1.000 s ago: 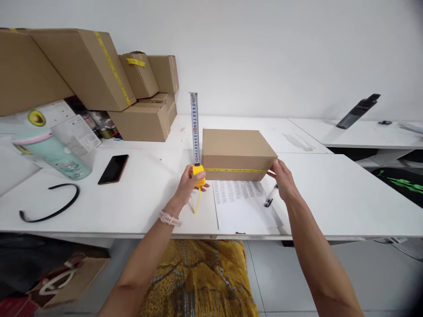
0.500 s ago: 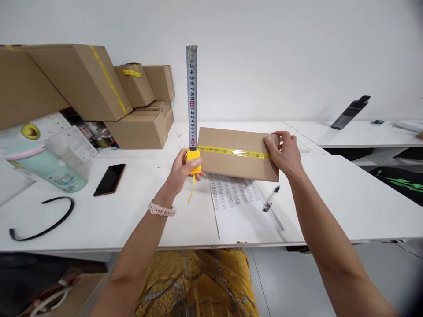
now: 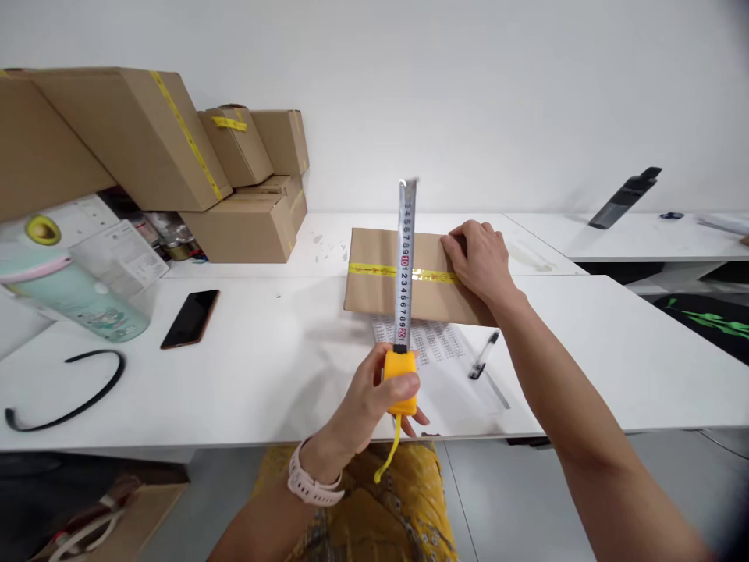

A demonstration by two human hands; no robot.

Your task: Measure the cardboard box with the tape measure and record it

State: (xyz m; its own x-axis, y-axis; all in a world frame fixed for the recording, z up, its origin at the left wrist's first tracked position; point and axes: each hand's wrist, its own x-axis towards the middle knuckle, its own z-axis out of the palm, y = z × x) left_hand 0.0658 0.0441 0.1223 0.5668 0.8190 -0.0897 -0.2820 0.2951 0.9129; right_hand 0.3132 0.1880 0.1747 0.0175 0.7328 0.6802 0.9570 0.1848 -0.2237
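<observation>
A brown cardboard box [image 3: 380, 293] with a yellow tape stripe rests on the white table [image 3: 263, 375], partly over a printed sheet [image 3: 436, 355]. My right hand [image 3: 477, 257] lies on the box's right end, fingers curled over its top edge. My left hand [image 3: 380, 398] is closed round a yellow tape measure [image 3: 401, 382] near the table's front edge. Its steel blade [image 3: 405, 257] sticks straight up in front of the box, its tip blurred.
A pen [image 3: 483, 355] lies on the sheet beside the box. A black phone [image 3: 190, 318], a mint tumbler [image 3: 70, 293] and a black band [image 3: 64, 390] are at the left. Stacked cardboard boxes [image 3: 175, 156] stand at the back left. A second table [image 3: 632, 238] carries a dark object.
My left hand has pulled the tape measure back and to the right, from the box's left end to the table's front edge. My right hand has slid onto the box's top.
</observation>
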